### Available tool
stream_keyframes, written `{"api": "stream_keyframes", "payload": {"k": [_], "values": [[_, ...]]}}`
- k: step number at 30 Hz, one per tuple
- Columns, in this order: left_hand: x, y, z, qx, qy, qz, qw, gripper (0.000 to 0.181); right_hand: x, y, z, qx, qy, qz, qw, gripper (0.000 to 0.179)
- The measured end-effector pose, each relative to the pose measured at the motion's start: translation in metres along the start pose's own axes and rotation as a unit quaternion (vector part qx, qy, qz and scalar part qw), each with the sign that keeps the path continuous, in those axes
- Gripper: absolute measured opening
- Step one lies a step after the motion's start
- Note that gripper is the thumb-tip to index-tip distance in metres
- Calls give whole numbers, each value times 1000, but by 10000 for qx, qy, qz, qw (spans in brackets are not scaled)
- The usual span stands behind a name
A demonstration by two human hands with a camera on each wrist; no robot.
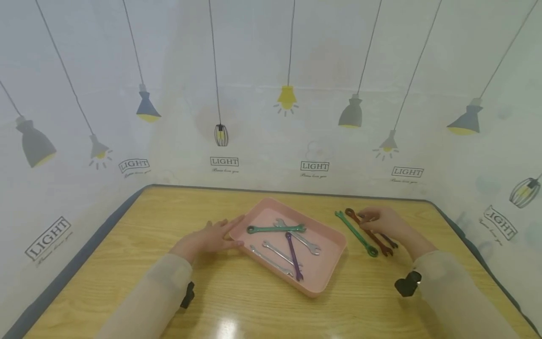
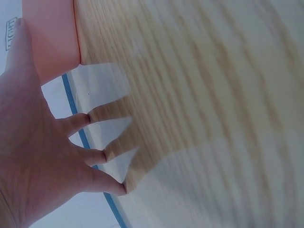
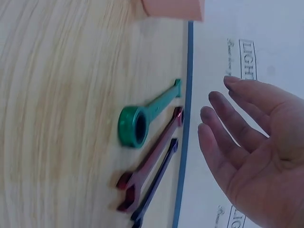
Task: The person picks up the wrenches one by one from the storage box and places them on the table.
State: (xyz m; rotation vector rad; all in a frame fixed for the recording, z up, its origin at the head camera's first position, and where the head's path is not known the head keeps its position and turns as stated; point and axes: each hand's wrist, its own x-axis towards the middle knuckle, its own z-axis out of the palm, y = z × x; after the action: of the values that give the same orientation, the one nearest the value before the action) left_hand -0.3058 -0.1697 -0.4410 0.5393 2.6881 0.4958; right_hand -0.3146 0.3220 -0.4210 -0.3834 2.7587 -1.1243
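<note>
My left hand [image 1: 211, 238] is at the left corner of a pink tray [image 1: 328, 263], thumb and forefinger against its rim. Its other fingers spread down to the table in the left wrist view. Inside the tray lie a green combination wrench [image 1: 275, 229], a purple wrench [image 1: 293, 254] and several silver wrenches [image 1: 279, 253]. Over the loose wrenches right of the tray hovers my right hand [image 1: 384, 223], fingers loosely bent and holding nothing. Beneath and beside it lie a green wrench [image 3: 159, 104], a red wrench [image 3: 154, 154] and a dark purple wrench [image 3: 159, 178], roughly side by side.
The wood-grain table [image 1: 127, 254] has a dark edge at the back and sides. White cloth walls [image 1: 254, 56] printed with hanging lamps stand around it. Black wrist straps [image 1: 408, 284] show at both sleeves.
</note>
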Motion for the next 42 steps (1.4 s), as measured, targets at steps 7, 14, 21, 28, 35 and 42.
{"api": "stream_keyframes", "payload": {"k": [7, 14, 21, 28, 35, 42], "values": [[2, 0, -1, -19, 14, -30, 10000, 80, 3, -27, 11, 47, -300, -193, 9994, 46], [2, 0, 0, 28, 15, -85, 10000, 81, 8, -54, 29, -287, -590, -404, 9970, 42], [3, -3, 1, 7, 7, -86, 10000, 82, 13, -80, 50, -35, -834, -406, 9957, 40], [5, -5, 3, 14, -29, -142, 9999, 82, 21, -97, 77, 145, -1054, -844, 9907, 37], [5, -4, 3, 20, 0, -177, 9998, 82, 25, -119, 95, -38, -1160, -976, 9884, 37], [0, -2, 2, -28, 14, -280, 9996, 81, 30, -133, 110, 62, -1415, -1014, 9847, 34]]}}
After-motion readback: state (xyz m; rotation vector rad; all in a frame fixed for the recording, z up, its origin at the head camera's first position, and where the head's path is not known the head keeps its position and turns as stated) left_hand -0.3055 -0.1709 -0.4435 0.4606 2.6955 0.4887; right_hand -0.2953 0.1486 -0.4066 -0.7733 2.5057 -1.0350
